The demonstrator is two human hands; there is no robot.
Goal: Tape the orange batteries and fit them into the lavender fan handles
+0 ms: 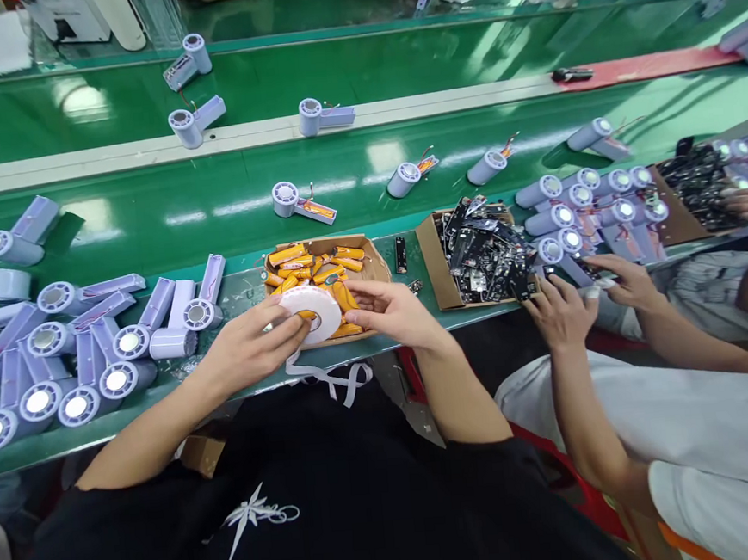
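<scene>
My left hand [255, 332] is closed on a white roll of tape [325, 311], its fingers over the roll's left side and near the centre hole. A loose white strip [320, 371] hangs below the roll towards my lap. My right hand [395, 311] pinches an orange battery [344, 296] at the roll's right edge; its fingertips partly hide it. Both hands are above a shallow cardboard box [376, 267] that holds several orange batteries [287, 255] with thin wires. The roll covers part of the box.
Lilac fan housings [123, 377] crowd the left bench; others ride on the green conveyor [166, 193]. To the right stands a carton [434, 262] of black circuit boards [485, 250]. Beside it, a co-worker's hands [561, 313] handle another housing. A single black board [400, 255] lies between the boxes.
</scene>
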